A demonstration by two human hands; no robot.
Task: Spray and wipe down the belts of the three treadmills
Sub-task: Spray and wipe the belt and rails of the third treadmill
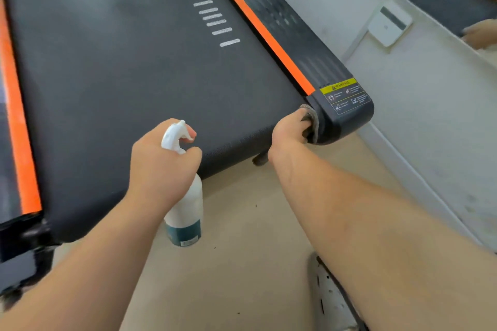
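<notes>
Left hand [161, 166] grips spray bottle [185, 209]; right hand [289, 131] clutches cloth [313, 123] on belt [134, 62] beside warning label [345, 95].

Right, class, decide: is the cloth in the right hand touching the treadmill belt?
Touching. The head view shows the right hand gripping the cloth against the rear corner of the belt, beside the end cap, with no gap visible.

You face a black belt [121, 75] marked with a ladder of white dashes [213, 19], edged by orange stripes [255, 21]. Your spray bottle [188, 207] is white with a teal band; the warning label [341, 86] is yellow.
</notes>
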